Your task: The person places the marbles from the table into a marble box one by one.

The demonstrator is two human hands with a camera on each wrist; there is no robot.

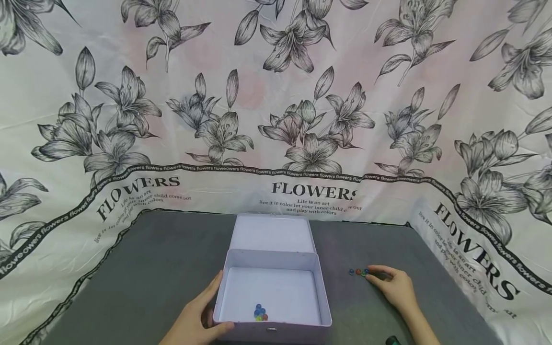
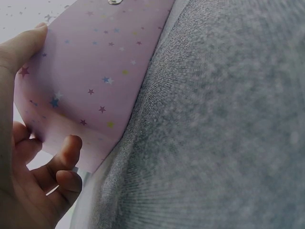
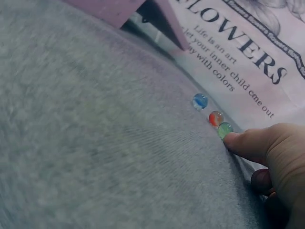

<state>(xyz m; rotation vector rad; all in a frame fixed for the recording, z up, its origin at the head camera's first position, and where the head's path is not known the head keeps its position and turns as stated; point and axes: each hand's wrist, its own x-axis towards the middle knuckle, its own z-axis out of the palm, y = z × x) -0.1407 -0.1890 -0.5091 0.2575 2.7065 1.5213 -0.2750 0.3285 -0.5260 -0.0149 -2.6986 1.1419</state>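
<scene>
My left hand (image 1: 200, 314) grips the front left corner of an open metal box (image 1: 271, 330), thumb over the front rim and fingers along the left side. In the left wrist view the box's pink outside (image 2: 95, 62) shows small coloured stars. Several marbles (image 1: 258, 311) lie inside near the front wall. To the right of the box, my right hand (image 1: 396, 287) pinches a blue marble (image 1: 366, 271) at the end of a short row. Beside it are a green marble (image 3: 225, 130), touching the thumb in the right wrist view, a red-orange marble (image 3: 216, 118) and another blue marble (image 3: 200, 101).
The box's lid (image 1: 272, 233) is folded back behind it on the grey cloth surface (image 1: 172, 268). A flower-printed curtain (image 1: 302, 120) stands around the back and sides. A small dark object (image 1: 392, 340) shows at the bottom edge, near the right forearm.
</scene>
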